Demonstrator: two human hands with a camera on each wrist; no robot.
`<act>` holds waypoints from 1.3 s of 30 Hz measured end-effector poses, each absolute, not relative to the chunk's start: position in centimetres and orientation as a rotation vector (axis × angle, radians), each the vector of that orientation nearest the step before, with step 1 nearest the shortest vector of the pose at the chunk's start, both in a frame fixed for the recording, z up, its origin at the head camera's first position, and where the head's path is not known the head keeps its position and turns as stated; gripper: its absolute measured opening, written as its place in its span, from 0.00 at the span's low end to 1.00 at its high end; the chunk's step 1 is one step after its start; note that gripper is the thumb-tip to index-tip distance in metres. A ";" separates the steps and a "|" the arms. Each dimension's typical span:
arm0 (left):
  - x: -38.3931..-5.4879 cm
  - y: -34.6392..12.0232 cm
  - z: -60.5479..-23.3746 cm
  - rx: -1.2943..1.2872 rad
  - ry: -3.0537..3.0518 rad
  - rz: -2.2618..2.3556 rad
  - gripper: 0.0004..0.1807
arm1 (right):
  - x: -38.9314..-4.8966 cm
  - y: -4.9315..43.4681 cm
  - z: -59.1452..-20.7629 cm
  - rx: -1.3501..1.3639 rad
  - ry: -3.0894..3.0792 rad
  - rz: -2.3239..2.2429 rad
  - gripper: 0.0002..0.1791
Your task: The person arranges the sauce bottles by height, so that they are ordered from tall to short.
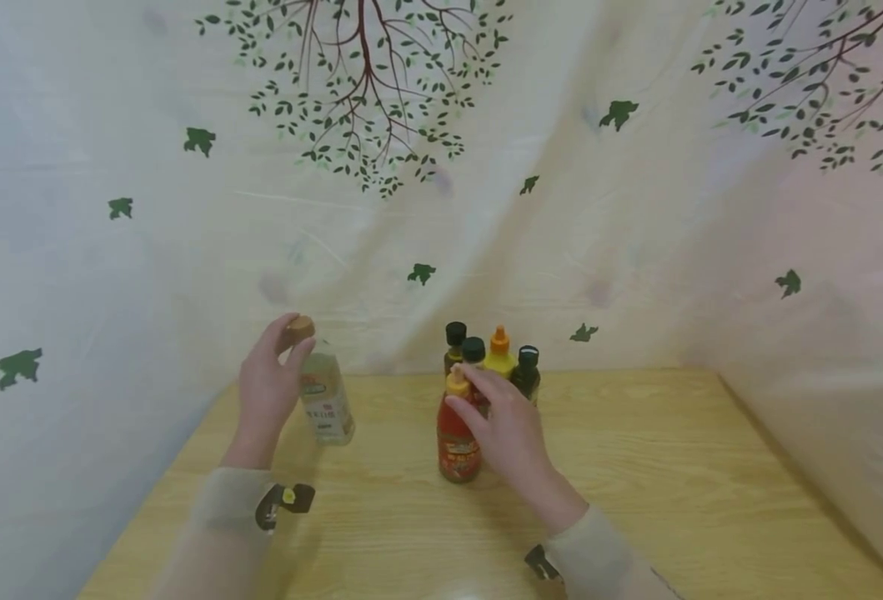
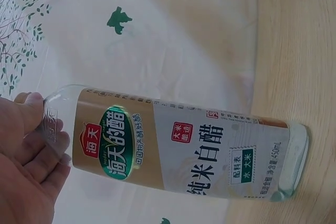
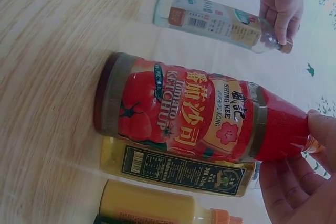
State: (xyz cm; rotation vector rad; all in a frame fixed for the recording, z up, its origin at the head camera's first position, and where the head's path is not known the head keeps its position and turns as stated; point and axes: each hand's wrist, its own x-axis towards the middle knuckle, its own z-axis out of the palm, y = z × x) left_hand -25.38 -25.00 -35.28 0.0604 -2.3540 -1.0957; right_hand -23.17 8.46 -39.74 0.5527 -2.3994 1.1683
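Note:
On the left, a clear glass vinegar bottle [image 1: 327, 408] with a tan cap and a gold and white label leans slightly. My left hand [image 1: 271, 387] grips it at the neck and cap, thumb and fingers around the top. To the right, my right hand [image 1: 514, 429] holds a red ketchup bottle [image 1: 458, 446] by its neck near the yellow cap. The right wrist view shows the thumb on one side of the ketchup bottle's neck [image 3: 291, 129] and the fingers on the other. Whether either base touches the table cannot be told.
Close behind the ketchup stand several bottles: a yellow squeeze bottle [image 1: 499, 362] with an orange nozzle, a dark bottle [image 1: 527, 375] and others with black caps. An oil bottle [image 3: 184, 169] is beside the ketchup. A leaf-printed curtain [image 1: 381, 250] hangs behind the wooden table [image 1: 659, 467].

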 end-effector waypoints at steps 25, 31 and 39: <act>-24.9 -24.8 -36.9 0.059 -2.229 -1.166 0.30 | -22.4 8.4 -39.2 0.539 -2.415 1.163 0.30; -25.1 -24.7 -36.6 0.038 -2.248 -1.168 0.30 | -22.3 8.4 -38.8 0.548 -2.411 1.084 0.28; -24.7 -25.1 -35.8 0.019 -2.321 -1.201 0.31 | -22.4 7.9 -37.3 0.587 -2.382 1.109 0.26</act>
